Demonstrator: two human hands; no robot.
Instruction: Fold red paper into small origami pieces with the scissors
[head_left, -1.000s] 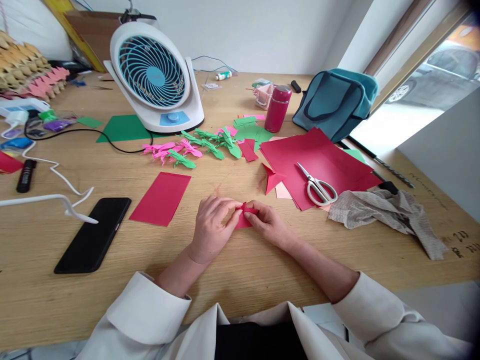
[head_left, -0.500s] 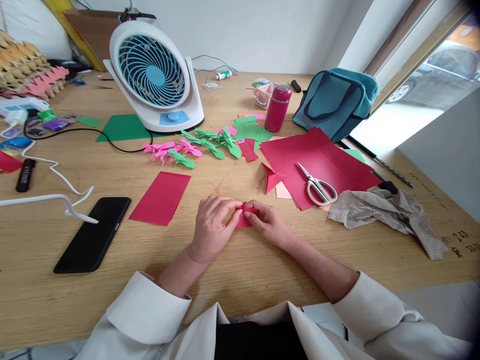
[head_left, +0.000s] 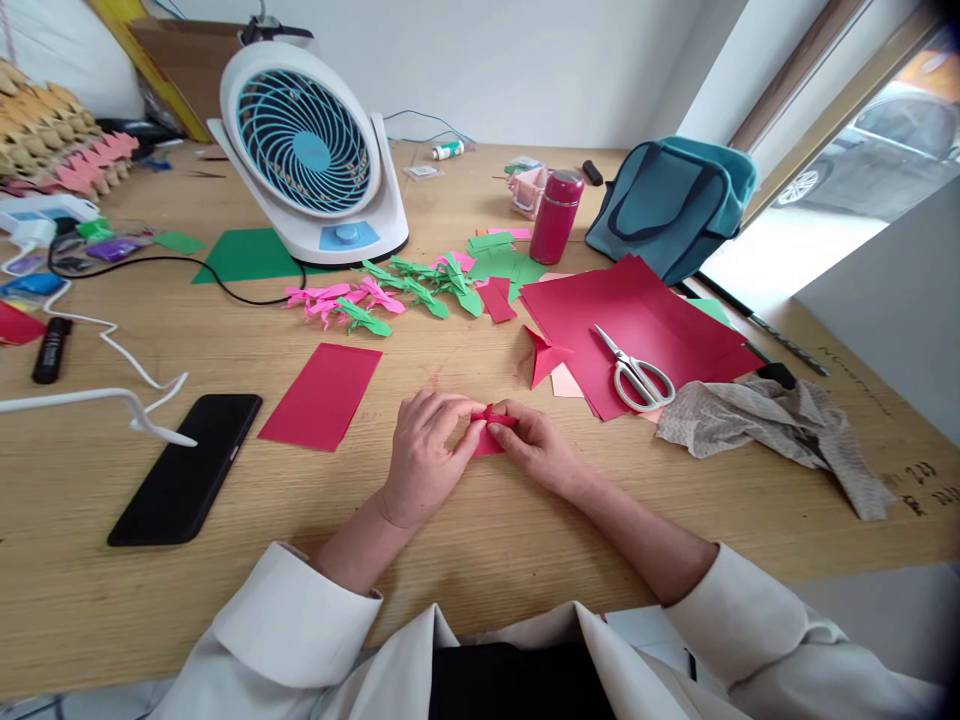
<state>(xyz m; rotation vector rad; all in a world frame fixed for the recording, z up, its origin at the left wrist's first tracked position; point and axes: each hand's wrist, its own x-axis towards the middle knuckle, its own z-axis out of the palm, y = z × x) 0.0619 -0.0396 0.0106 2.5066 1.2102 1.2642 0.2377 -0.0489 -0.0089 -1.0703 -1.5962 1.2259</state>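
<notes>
A small piece of folded red paper [head_left: 490, 442] is held between my two hands, just above the wooden table. My left hand [head_left: 433, 445] pinches its left side between thumb and forefinger. From the other side, my right hand [head_left: 534, 445] grips it, thumb on top. The fingers cover much of the paper, so its full shape is hidden. To the left lies a flat red paper rectangle [head_left: 322, 396]. A folded red paper piece [head_left: 546, 356] with pointed ends rests to the upper right, beside large red sheets [head_left: 600, 295] that carry white-handled scissors [head_left: 636, 371].
Several folded green and pink paper figures [head_left: 420, 283] lie beyond my hands. Behind them stand a white fan [head_left: 311, 150], a red flask [head_left: 556, 216] and a teal bag [head_left: 671, 205]. A black phone [head_left: 184, 470] is at left; a crumpled cloth [head_left: 765, 425] lies at right.
</notes>
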